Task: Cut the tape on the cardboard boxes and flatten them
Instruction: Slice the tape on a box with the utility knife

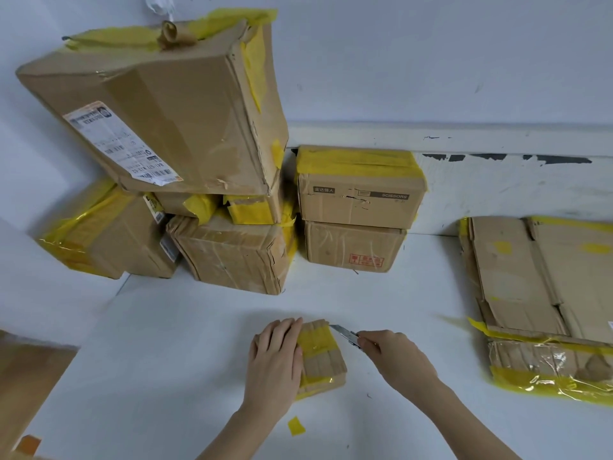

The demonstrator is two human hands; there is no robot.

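Note:
A small cardboard box [323, 355] wrapped with yellow tape lies on the white table, near the front middle. My left hand [277, 356] rests flat on its left side, fingers straight, pressing it down. My right hand [396, 355] grips a utility knife [346, 335] by the handle. The blade tip touches the box's upper right corner, at the yellow tape.
Several taped boxes are stacked at the back left against the wall, the biggest one [172, 107] tilted on top. Two small boxes [356, 207] stand stacked at the back middle. Flattened cardboard [544, 293] lies at the right. A yellow tape scrap [296, 425] sits by my left forearm.

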